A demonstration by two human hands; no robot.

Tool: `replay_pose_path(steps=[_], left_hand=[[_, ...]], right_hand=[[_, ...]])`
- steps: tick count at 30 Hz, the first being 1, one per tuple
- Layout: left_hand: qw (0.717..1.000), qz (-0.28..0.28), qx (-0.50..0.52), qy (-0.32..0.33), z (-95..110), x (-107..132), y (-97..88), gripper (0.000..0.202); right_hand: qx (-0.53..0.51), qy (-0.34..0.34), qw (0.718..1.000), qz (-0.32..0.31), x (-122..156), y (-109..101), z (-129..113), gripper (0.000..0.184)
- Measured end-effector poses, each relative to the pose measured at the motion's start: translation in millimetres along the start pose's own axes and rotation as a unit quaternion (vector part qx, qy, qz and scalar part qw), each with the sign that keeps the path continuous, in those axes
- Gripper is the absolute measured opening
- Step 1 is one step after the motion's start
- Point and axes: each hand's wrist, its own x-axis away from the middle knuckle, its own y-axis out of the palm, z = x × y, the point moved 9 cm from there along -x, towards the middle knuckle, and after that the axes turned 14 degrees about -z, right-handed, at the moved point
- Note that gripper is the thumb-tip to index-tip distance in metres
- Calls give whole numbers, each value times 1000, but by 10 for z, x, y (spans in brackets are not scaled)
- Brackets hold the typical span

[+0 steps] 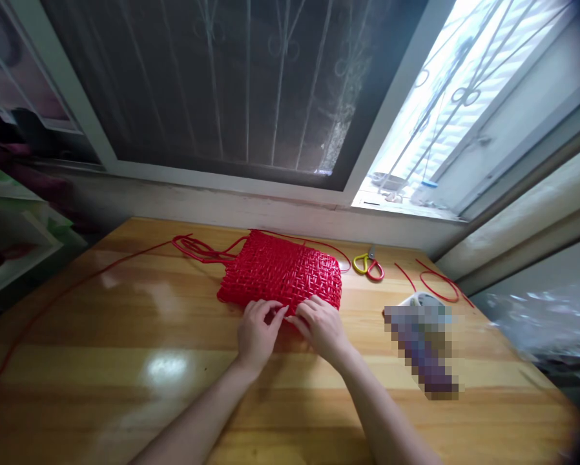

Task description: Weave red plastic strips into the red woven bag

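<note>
A red woven bag panel (280,268) made of plastic cord lies flat on the wooden table (125,361). My left hand (258,329) and my right hand (321,323) rest at its near edge, fingers curled and pinched on the weave there. Loose red cord (197,248) trails from the panel's far left corner and runs off across the table to the left.
Scissors with yellow and red handles (368,265) lie right of the panel. Short red cord pieces (435,284) lie further right, by a white object and a blurred-out item (423,349). A barred window runs behind the table.
</note>
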Motion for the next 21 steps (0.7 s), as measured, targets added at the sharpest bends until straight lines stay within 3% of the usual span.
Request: replay_pose_path(steps=[3, 8, 13, 21], left_hand=[[995, 41, -76, 41, 75, -5, -91, 16], [987, 88, -125, 52, 80, 18, -139, 12], [991, 86, -92, 48, 14, 0, -160, 12], [994, 69, -69, 46, -40, -10, -178, 11]], right_hand=[[-10, 6, 1000, 10, 0, 12, -23, 30], [9, 11, 1000, 9, -10, 55, -78, 28], [-54, 26, 998, 26, 26, 8, -84, 29], [-153, -36, 985, 68, 109, -26, -113, 31]])
